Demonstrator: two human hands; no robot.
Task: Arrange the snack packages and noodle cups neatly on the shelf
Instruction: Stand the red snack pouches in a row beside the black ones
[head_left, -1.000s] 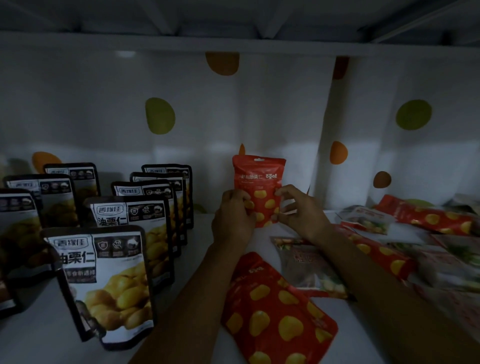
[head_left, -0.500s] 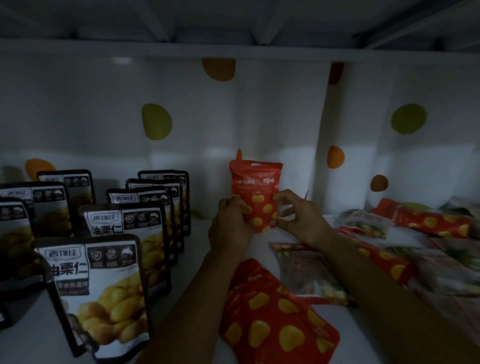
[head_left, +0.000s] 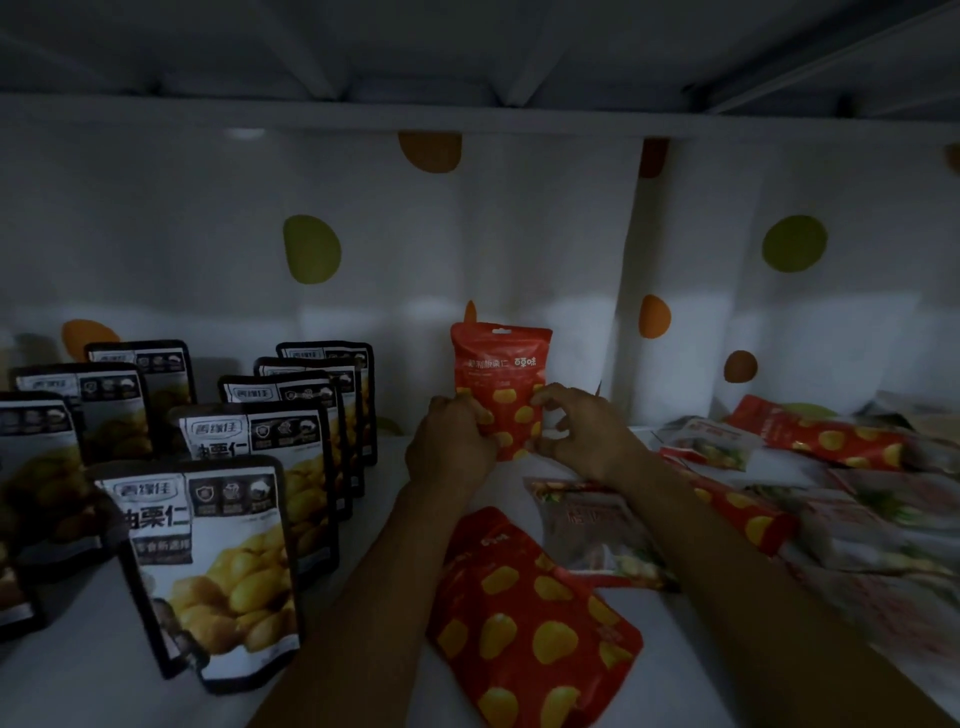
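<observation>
Both forearms reach straight ahead over the white shelf (head_left: 72, 675), hands close together at its back. The left hand (head_left: 449, 447) and the right hand (head_left: 587, 436) each pinch a lower side edge of a red plastic pouch printed with yellow chestnuts (head_left: 501, 364), fingers curled. It is held upright just before the white dotted curtain (head_left: 467, 234). Rows of black-and-white chestnut pouches (head_left: 208, 561) stand to the left. A second red pouch (head_left: 524, 623) lies flat between the forearms, and a loose heap of packets (head_left: 857, 509) lies to the right.
</observation>
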